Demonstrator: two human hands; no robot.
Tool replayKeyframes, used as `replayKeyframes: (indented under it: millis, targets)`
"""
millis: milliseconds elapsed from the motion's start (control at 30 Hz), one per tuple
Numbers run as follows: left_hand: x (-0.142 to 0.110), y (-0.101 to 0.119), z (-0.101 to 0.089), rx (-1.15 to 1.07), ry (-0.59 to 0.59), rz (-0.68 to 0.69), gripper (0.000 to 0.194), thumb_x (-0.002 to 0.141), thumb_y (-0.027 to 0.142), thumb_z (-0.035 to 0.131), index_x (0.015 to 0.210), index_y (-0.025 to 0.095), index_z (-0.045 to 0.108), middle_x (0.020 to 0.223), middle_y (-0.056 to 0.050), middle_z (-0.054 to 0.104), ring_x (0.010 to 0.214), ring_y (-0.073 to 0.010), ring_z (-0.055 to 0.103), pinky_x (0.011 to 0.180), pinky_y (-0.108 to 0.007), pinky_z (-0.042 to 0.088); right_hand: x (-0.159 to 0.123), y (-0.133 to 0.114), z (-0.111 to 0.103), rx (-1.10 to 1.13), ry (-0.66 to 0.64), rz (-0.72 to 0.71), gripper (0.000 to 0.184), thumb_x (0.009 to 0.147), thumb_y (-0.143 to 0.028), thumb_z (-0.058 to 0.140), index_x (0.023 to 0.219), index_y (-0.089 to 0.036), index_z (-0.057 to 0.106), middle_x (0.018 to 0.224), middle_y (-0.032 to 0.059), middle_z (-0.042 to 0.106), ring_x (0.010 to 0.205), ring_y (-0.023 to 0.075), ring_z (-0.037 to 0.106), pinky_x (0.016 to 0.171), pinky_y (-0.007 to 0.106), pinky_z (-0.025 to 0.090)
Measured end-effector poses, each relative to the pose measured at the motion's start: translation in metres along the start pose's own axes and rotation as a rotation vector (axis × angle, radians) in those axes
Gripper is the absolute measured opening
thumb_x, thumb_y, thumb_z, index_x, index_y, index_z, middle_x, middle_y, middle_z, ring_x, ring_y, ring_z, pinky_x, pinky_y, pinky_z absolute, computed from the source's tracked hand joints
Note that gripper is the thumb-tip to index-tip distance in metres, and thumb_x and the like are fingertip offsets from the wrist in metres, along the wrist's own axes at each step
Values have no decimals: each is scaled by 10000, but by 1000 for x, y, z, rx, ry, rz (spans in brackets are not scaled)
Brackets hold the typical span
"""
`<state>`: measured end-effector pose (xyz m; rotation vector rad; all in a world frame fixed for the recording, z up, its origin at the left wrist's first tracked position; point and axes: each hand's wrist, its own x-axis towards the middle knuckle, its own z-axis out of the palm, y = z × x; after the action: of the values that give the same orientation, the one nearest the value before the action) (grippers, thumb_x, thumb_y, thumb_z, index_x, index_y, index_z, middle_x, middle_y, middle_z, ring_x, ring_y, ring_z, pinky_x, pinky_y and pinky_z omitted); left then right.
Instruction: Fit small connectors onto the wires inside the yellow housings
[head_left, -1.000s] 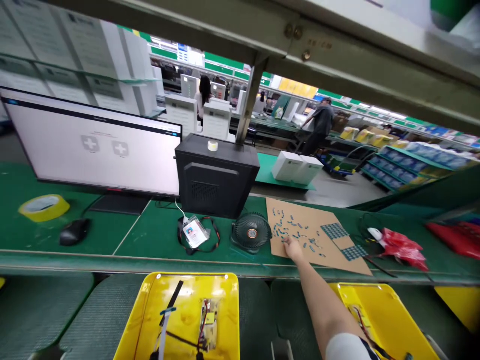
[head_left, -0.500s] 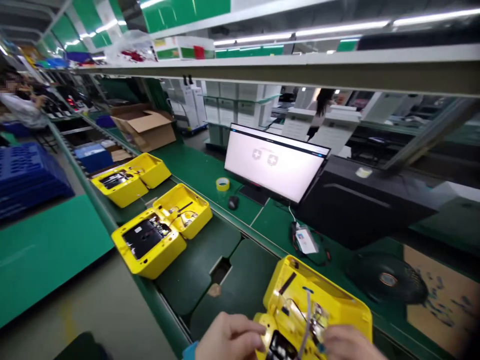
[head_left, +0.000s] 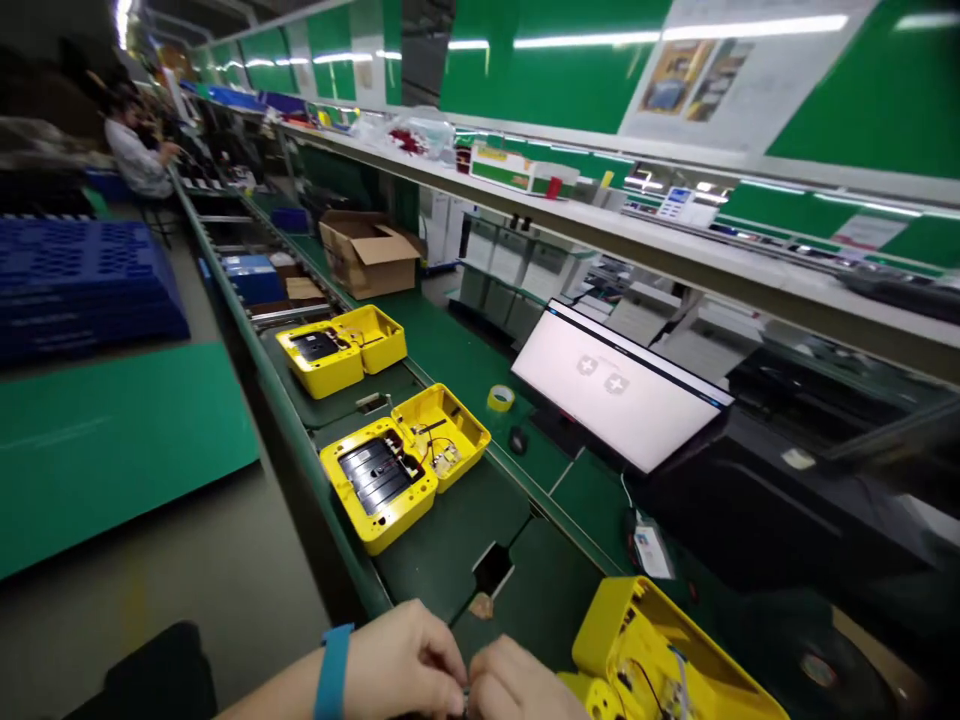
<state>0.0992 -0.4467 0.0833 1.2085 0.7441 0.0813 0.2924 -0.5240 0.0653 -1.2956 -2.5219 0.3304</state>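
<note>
My left hand (head_left: 401, 660), with a blue wristband (head_left: 334, 672) on its wrist, and my right hand (head_left: 517, 680) meet at the bottom edge of the view. Their fingertips pinch a small dark part (head_left: 466, 693), mostly hidden by the fingers. Just to the right of my right hand lies an opened yellow plastic housing (head_left: 637, 650) with wires inside, cut off by the frame. Further up the conveyor sits another opened yellow housing (head_left: 379, 480) showing black cells, its wired half (head_left: 442, 430) next to it.
A third yellow housing (head_left: 341, 350) sits further along the green conveyor (head_left: 450, 540), which has a slot (head_left: 493, 568). Beyond stand a monitor (head_left: 619, 385), tape roll (head_left: 501, 398), mouse (head_left: 517, 440) and cardboard box (head_left: 367, 255). Blue crates (head_left: 82, 285) stack on the left; a co-worker (head_left: 135, 160) sits far off.
My view has swung left from the cardboard of small parts to the conveyor. My hands have come off the yellow housing and moved left, now pinching the small part together.
</note>
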Motion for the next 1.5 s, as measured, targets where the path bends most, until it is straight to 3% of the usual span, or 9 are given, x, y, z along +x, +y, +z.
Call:
replayKeyframes:
  millis: [133,233,333,467,633,733,833,1067,1500]
  targets:
    - [-25,-17,-33,3,94,30,135,605,236,667,701,145,691,553,5,598,535,-122,541,540,-233,428,51,-22,-7,178,-18,-101,77,828,-242,581,806,-187,532,789,17,615,722,132,575,605,227,448]
    - [-31,-23,-65,-25,154,81,201,633,272,650,775,130,666,554,13,573,525,-126,535,527,-241,422,91,-25,-18,497,33,75,151,796,-330,637,882,-217,583,877,11,613,850,118,571,738,212,462]
    - [-29,-20,-107,-65,236,131,344,656,318,639,937,120,659,662,-5,597,568,-122,530,554,-249,413,141,-5,-16,579,183,279,106,851,-313,560,895,-237,620,913,14,616,924,125,557,824,248,453]
    - [-16,-11,-180,-68,309,148,400,667,407,637,917,99,680,697,-36,601,619,-139,513,622,-288,416,226,45,14,588,337,445,186,870,-298,486,948,-207,628,1003,62,620,978,168,566,865,316,463]
    - [4,13,-292,-66,331,167,360,680,433,636,859,122,657,690,-20,598,642,-147,511,654,-287,414,330,99,67,549,392,651,303,816,-322,538,1082,-190,595,1091,104,605,1030,230,555,853,381,473]
    - [14,27,-349,-42,315,138,371,688,446,624,841,109,647,679,-22,590,654,-153,515,647,-283,404,369,113,87,558,436,717,254,815,-321,540,1027,-205,619,1061,80,624,1042,228,549,925,401,436]
    - [25,35,-388,-57,293,91,403,688,448,632,885,97,638,734,-43,621,698,-167,531,677,-295,419,388,115,90,626,474,784,218,841,-353,506,863,-189,647,942,69,656,968,217,572,915,385,427]
    - [66,40,-415,-191,271,71,396,699,431,681,947,124,643,807,-45,668,743,-162,555,745,-310,450,396,96,73,833,476,876,230,858,-377,491,843,-173,595,850,44,644,850,173,593,820,307,442]
    - [98,46,-415,-159,259,30,414,637,398,724,924,103,681,731,-43,678,671,-151,557,691,-295,461,419,89,78,547,357,900,132,825,-241,501,725,-185,567,747,0,576,779,142,505,768,295,365]
